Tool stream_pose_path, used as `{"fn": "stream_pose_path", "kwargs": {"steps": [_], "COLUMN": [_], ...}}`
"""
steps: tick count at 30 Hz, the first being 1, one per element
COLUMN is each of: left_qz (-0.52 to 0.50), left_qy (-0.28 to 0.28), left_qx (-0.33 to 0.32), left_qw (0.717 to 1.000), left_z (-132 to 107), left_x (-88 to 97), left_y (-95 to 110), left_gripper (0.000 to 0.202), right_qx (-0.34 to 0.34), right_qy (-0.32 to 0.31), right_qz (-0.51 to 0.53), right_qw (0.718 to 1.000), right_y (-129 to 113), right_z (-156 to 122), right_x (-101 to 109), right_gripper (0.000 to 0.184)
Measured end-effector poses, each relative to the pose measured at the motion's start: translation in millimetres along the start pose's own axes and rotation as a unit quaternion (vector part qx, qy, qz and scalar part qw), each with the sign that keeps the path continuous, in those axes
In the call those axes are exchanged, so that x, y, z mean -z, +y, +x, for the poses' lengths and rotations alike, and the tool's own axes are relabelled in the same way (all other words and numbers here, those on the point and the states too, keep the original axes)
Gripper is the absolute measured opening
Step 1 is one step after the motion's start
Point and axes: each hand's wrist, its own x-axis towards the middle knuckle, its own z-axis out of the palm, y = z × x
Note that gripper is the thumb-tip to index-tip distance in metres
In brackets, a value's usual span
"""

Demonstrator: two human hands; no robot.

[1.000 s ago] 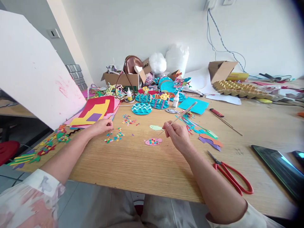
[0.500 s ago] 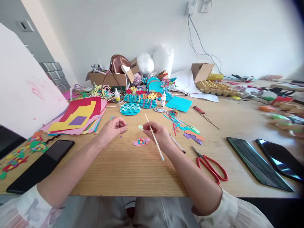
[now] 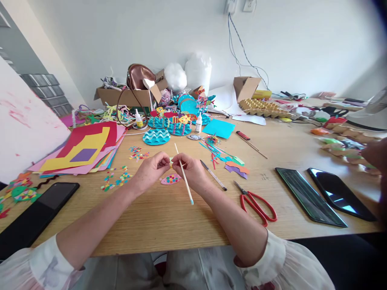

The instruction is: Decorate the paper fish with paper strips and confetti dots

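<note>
My right hand [image 3: 191, 172] is closed round a thin white stick [image 3: 187, 187] with a pale blue tip, tilted toward me. Its fingertips also hold a small light green paper fish [image 3: 171, 161], mostly hidden between my hands. Right beside it, my left hand [image 3: 153, 168] is pinched at the fish's edge; whatever lies between its fingertips is too small to make out. Below both hands a pink paper fish [image 3: 170, 179] with coloured dots lies on the table. Many small coloured paper dots [image 3: 119, 179] and tiny scraps [image 3: 138, 153] are scattered left of my left hand.
Red-handled scissors [image 3: 259, 205], a pen [image 3: 214, 176] and two dark glossy slabs [image 3: 310, 197] lie to the right. Coloured paper sheets [image 3: 78, 147] and a black phone [image 3: 42, 213] are at left. Behind stand blue wavy bases [image 3: 156, 137] and glue bottles [image 3: 198, 123]. A blurred dark shape [image 3: 375, 161] enters at far right.
My left hand has moved right until it meets my right hand at the green fish. My right hand still holds the stick. The view has shifted slightly right.
</note>
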Motion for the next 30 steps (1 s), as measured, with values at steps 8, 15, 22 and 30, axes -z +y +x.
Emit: {"fn": "stream_pose_path", "kwargs": {"steps": [8, 15, 22, 30], "left_qz": [0.022, 0.019, 0.030, 0.225], "left_qy": [-0.001, -0.003, 0.005, -0.031], "left_qx": [-0.006, -0.006, 0.005, -0.066], "left_qw": [1.000, 1.000, 1.000, 0.972], "left_z": [-0.6, -0.3, -3.4, -31.6], "left_x": [-1.5, -3.3, -0.7, 10.7], "left_y": [0.3, -1.7, -2.1, -21.4], "left_gripper": [0.007, 0.009, 0.005, 0.014], "right_qx": [0.001, 0.016, -0.015, -0.024], "right_qy": [-0.013, -0.018, -0.024, -0.055], "right_qz": [-0.027, -0.019, -0.026, -0.134], "right_qw": [1.000, 1.000, 0.999, 0.989], "right_y": [-0.8, -1.7, -5.9, -1.3], "right_z": [0.1, -0.3, 1.0, 3.9], "right_x": [-0.3, 0.4, 4.2, 14.6], "right_gripper": [0.011, 0.014, 0.013, 0.015]}}
